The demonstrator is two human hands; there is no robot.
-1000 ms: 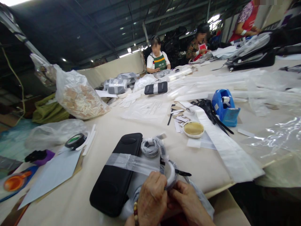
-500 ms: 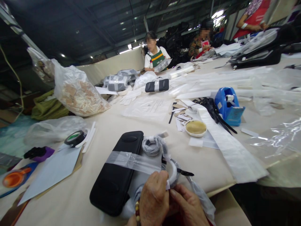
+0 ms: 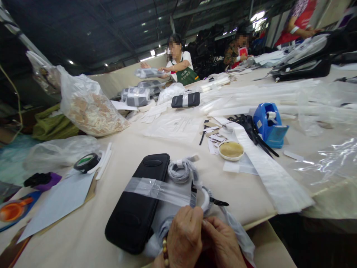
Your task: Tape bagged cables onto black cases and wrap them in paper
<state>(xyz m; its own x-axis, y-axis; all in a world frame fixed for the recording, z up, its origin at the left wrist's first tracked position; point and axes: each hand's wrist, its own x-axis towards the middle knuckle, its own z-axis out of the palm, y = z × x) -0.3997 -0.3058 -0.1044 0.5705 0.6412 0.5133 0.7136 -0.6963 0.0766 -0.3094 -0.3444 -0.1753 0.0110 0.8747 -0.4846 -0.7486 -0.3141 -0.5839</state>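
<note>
A long black zip case (image 3: 136, 203) lies on the cream table (image 3: 245, 193) just ahead of me, with a band of clear tape (image 3: 156, 189) across it. Beside it sits a plastic-wrapped bundle with a coiled grey cable (image 3: 180, 170) and a white ring-shaped part (image 3: 205, 197). My left hand (image 3: 184, 234), with a bead bracelet at the wrist, is closed in a pinch on the bundle's plastic near the ring. My right hand (image 3: 223, 243) is closed against it, fingertips pinching the same plastic wrap (image 3: 237, 232).
A blue tape dispenser (image 3: 269, 124), black straps, a small dish (image 3: 231, 150), a long white strip and clear bags lie to the right. A roll of tape (image 3: 85, 162), paper sheets and a bag of tan pieces (image 3: 89, 108) are left. Other people work at the far end.
My hands have stayed pinched at the bundle with small finger shifts. The person in the green apron across the table has lifted a wrapped case with both arms.
</note>
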